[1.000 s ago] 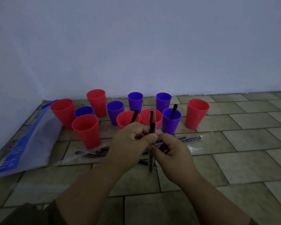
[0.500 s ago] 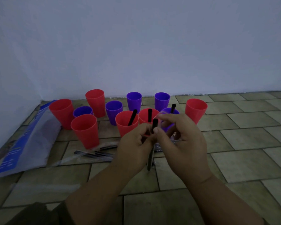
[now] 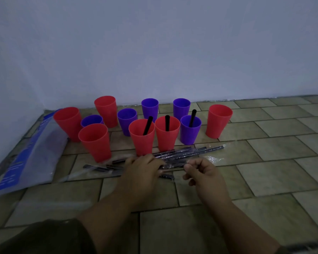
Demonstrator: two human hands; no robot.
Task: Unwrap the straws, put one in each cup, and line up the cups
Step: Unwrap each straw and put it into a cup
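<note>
We find the left hand [image 3: 141,173] resting on the wrapped straws [image 3: 191,152] on the floor [image 3: 264,180], fingers bent over them; we cannot tell whether they grip. The right hand [image 3: 204,173] is curled just beside, and we cannot tell whether it holds anything. Behind, the near red cup [image 3: 143,142], the middle red cup [image 3: 166,138] and the purple cup [image 3: 189,134] each hold a black straw. The blue bag [image 3: 31,158] has illegible print.

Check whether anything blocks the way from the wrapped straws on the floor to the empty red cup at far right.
Nothing visible does. Only bare tile lies between the wrapped straws and the red cup, which stands apart from the purple cup beside it.
</note>
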